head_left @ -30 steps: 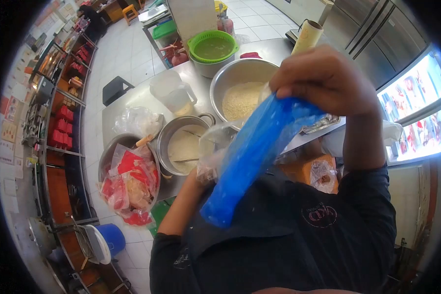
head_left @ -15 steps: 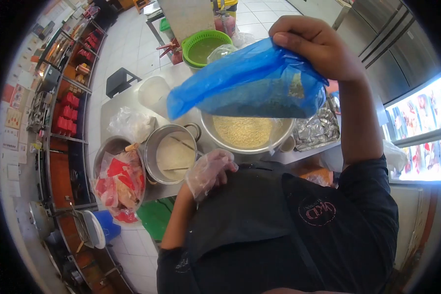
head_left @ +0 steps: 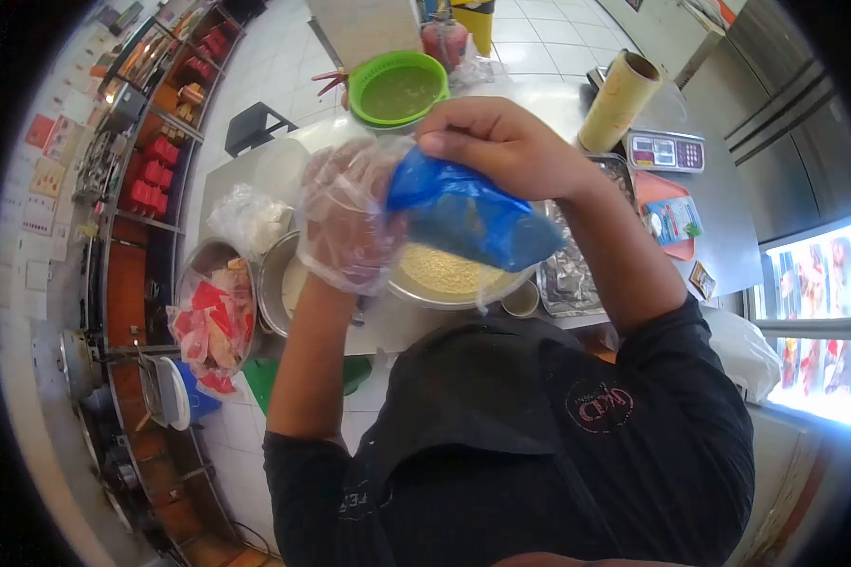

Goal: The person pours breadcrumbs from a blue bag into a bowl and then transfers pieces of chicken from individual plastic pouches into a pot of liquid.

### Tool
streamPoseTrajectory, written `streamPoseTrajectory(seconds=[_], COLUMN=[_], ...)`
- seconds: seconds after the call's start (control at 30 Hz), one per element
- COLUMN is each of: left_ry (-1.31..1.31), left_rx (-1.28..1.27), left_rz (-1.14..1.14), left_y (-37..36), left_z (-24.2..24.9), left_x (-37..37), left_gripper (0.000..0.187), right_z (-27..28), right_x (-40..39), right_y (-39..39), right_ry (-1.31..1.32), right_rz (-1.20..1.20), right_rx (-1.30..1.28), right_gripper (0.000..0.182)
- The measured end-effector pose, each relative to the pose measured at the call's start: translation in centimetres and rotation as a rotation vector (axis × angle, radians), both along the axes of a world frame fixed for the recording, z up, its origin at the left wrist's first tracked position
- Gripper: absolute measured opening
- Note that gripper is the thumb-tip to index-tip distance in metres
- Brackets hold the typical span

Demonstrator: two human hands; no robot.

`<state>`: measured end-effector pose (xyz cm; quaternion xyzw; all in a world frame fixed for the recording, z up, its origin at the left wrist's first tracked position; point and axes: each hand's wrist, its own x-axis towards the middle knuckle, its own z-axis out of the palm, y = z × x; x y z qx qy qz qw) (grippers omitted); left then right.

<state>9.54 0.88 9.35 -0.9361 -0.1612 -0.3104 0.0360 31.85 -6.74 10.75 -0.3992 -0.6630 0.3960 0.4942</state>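
A crumpled blue plastic bag (head_left: 473,213) is held up in front of my chest, above a wide metal bowl (head_left: 425,298) of pale yellow flakes (head_left: 449,269). My bare right hand (head_left: 496,146) pinches its upper edge between thumb and fingers. In a clear plastic glove, my left hand (head_left: 350,222) is raised against the bag's left end and grips it; its fingertips are partly hidden and slightly blurred. Behind this hand, a metal pot (head_left: 276,283) with white contents is partly covered.
A bowl of red-and-clear packaging (head_left: 216,321) and a white plastic bag (head_left: 251,217) stand left. A green basket (head_left: 397,90) is at the back. On the right are a foil-lined tray (head_left: 572,274), a film roll (head_left: 619,102), a scale (head_left: 667,151) and a small cup (head_left: 520,300).
My left hand has risen from beside my apron to the bag. My right hand has moved left and down with the bag, which now looks more bunched. The view has shifted, showing the scale and roll.
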Motion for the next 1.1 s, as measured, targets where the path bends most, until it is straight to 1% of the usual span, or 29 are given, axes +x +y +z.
streamPoseTrajectory(seconds=[0.03, 0.07, 0.17, 0.2, 0.27, 0.3, 0.37, 0.43, 0.63, 0.67, 0.77, 0.87, 0.97, 1.1], left_ry=[0.06, -0.018, -0.07, -0.092, -0.136, -0.179, -0.236, -0.292, -0.439, -0.458, -0.501, -0.537, -0.564, -0.593], left_rx=[-0.014, 0.075, -0.043, -0.044, -0.049, -0.074, -0.098, -0.127, -0.201, -0.21, -0.229, -0.242, -0.266, -0.293], left_rz=[-0.064, -0.052, -0.1, -0.117, -0.149, -0.196, -0.249, -0.269, -0.245, -0.23, -0.185, -0.143, -0.108, -0.059], left_y=[0.7, 0.4, 0.0, -0.3, -1.0, -1.5, -2.5, -3.7, -5.4, -5.3, -4.9, -4.3, -3.7, -2.6], left_z=[-0.1, -0.2, -1.3, -1.1, -0.2, 0.6, 1.7, 2.2, 2.1, 2.1, 1.9, 1.8, 1.7, 1.7], left_x=[0.1, 0.1, -1.2, -1.8, -2.6, -2.5, -2.4, -3.4, -6.4, -6.8, -7.8, -9.0, -9.9, -11.0], left_gripper=[0.045, 0.036, 0.032, 0.035, 0.041, 0.038, 0.038, 0.038, 0.038, 0.038, 0.038, 0.038, 0.038, 0.039], right_z=[-0.4, -1.0, -3.8, -6.0, -10.3, -12.0, -13.7, -15.1, -18.4, -15.9, -15.4, -15.0, -16.3, -16.9], right_x=[0.3, 0.8, 1.6, 2.6, 1.6, 0.6, -1.9, -3.7, -6.1, -4.8, -2.3, 0.4, 1.7, 3.3], right_y=[-0.4, -0.9, -2.6, -2.5, -2.3, -2.4, -3.6, -4.4, -8.0, -9.4, -11.3, -13.5, -16.6, -20.7], right_ry=[0.047, 0.067, 0.275, 0.308, 0.302, 0.304, 0.169, 0.266, 0.205, 0.126, 0.024, -0.097, -0.061, -0.088], right_rz=[0.0, 0.026, -0.137, -0.159, -0.157, -0.159, -0.06, 0.164, 0.553, 0.446, 0.308, 0.295, 0.19, 0.153], right_rx=[-0.005, -0.018, 0.064, -0.017, -0.105, -0.151, -0.144, -0.198, -0.364, -0.377, -0.407, -0.45, -0.475, -0.634], right_gripper=[0.017, 0.024, 0.037, 0.05, 0.057, 0.062, 0.069, 0.068, 0.052, 0.044, 0.047, 0.048, 0.045, 0.043])
